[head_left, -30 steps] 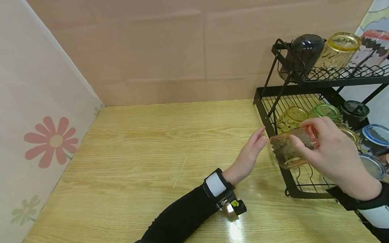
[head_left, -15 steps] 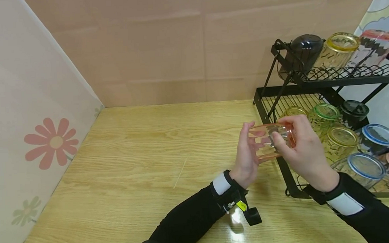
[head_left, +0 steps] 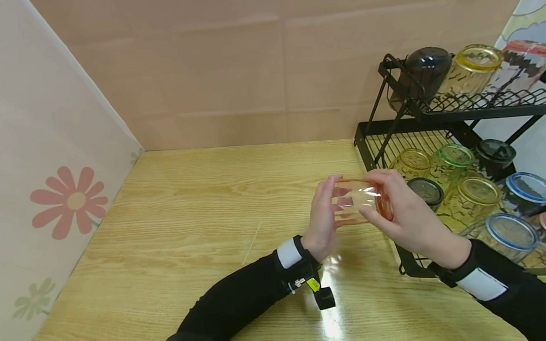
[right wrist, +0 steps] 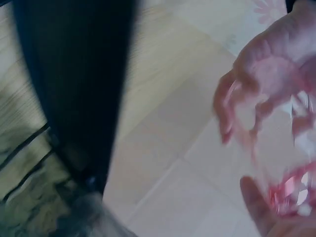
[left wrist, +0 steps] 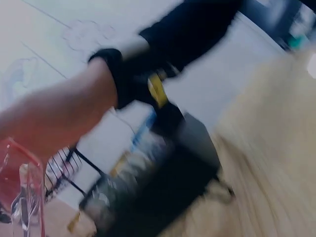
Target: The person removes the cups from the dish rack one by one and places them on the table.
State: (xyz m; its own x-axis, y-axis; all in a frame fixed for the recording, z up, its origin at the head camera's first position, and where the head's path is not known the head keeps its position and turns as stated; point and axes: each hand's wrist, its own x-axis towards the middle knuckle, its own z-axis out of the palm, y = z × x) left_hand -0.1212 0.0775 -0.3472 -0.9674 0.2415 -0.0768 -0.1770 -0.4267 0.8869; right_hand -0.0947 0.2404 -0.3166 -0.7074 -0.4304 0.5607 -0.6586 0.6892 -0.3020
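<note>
A clear pink drinking glass (head_left: 356,212) is held sideways above the table, in front of the rack. My right hand (head_left: 410,223) grips its thick base end. At the other end, my left hand (head_left: 322,222) holds the mouth, several fingers showing through the glass wall. From the right wrist, the left hand (right wrist: 269,57) curls about the rim while the pink faceted base (right wrist: 294,190) sits by the right hand's fingertips. Only part of the glass shows at the lower left of the blurred left wrist view.
A black two-tier wire rack (head_left: 490,112) stands on the right. Its lower tier holds upside-down glasses, among them a blue-based glass (head_left: 512,233) and a green one (head_left: 456,156). A dark glass (head_left: 426,75) and others stand on top. The wooden table (head_left: 201,209) extends left to a flowered wall.
My right hand has carried the pink glass left, away from the rack. My left hand has met its mouth end and taken hold, then both have shifted further left with it.
</note>
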